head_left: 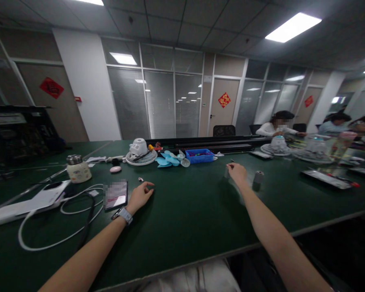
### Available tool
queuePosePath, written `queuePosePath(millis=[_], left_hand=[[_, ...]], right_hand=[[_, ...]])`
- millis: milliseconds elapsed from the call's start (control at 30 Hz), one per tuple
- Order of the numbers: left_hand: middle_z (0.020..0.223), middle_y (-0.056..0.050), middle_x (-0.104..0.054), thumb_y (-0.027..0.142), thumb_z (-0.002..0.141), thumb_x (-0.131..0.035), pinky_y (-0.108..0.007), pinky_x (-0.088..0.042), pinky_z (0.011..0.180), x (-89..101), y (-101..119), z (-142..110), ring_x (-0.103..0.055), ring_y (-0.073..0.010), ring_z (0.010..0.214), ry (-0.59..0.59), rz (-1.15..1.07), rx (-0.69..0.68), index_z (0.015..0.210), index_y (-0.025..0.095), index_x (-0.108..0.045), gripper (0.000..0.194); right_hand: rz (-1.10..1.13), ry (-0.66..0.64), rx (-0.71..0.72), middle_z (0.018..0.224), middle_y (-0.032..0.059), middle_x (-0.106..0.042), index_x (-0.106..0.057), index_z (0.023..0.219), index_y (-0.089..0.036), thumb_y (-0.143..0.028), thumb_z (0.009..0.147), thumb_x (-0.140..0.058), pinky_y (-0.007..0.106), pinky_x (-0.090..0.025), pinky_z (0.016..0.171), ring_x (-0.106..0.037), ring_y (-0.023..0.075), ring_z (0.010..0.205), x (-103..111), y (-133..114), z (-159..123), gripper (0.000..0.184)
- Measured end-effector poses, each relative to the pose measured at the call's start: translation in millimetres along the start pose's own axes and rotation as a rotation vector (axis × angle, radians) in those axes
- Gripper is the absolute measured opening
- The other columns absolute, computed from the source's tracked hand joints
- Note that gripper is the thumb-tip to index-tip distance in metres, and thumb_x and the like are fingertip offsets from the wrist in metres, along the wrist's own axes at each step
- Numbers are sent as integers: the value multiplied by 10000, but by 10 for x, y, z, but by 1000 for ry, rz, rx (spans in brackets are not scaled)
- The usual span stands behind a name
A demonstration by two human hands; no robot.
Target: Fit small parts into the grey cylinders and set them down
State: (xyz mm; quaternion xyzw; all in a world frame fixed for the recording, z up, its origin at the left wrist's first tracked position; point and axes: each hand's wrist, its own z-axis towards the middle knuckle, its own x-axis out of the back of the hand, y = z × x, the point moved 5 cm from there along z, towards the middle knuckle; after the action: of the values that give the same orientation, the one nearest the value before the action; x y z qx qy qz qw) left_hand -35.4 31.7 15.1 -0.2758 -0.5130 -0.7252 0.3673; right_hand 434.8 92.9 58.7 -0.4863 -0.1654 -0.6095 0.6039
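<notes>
My left hand [141, 196] rests on the green table beside the phone [117, 195], its fingers apart and nothing in them. A small white and red piece [140, 179] lies just beyond its knuckles. My right hand [237, 172] is farther out, its thumb and fingers pinched together. A short grey cylinder [226, 173] shows right beneath those fingertips, partly hidden; what the pinch holds is too small to make out. To the right of that wrist, a second grey cylinder [258, 177] stands upright.
A blue basket [200, 156], light-blue fan blades [170, 159] and a white fan motor housing [138, 148] line the far side. At left are a jar [78, 169], a white cable [27, 235] and a white device [33, 200]. A co-worker [276, 126] sits opposite, right.
</notes>
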Motion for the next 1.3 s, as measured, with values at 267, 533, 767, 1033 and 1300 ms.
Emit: queuePosePath(millis=[267,533,767,1033,1300], left_hand=[[677,5,-625,361,755,-511,-245,-392,593,23,55,-22,-603,-165,660,-5,0,22,1025,199,-612,331],[666,11,-605,400,758,-503,-241,-379,578,11,38,-20,-585,-158,635,-15,2,2,1031,195,-608,357],[646,11,-577,410,773,-490,-247,-365,561,14,55,-24,-565,-158,614,-28,5,3,1037,178,-611,372],[631,22,-548,386,790,-497,-234,-339,554,-17,45,-13,-536,-142,597,-33,16,1,1025,191,-625,331],[610,28,-519,338,807,-505,-232,-297,527,-12,84,-28,-502,-131,575,-53,28,25,1031,187,-628,297]], right_hand=[[-31,-7,16,938,138,-685,-689,1025,-186,-351,876,-479,322,-463,755,-642,249,874,27,-7,-12,306],[-31,-45,-13,956,136,-684,-682,1047,-204,-457,808,-559,332,-471,772,-639,255,906,-49,32,-17,368],[42,-75,-122,987,132,-680,-662,1059,-180,-438,709,-661,314,-480,759,-638,254,925,-186,148,-32,435],[49,-74,-258,986,156,-671,-651,1015,-164,-487,650,-681,357,-486,737,-632,303,938,-109,220,-39,488],[564,-288,257,843,62,-693,-646,841,-170,-466,574,-750,297,-500,710,-654,195,787,-169,-1114,-650,412]])
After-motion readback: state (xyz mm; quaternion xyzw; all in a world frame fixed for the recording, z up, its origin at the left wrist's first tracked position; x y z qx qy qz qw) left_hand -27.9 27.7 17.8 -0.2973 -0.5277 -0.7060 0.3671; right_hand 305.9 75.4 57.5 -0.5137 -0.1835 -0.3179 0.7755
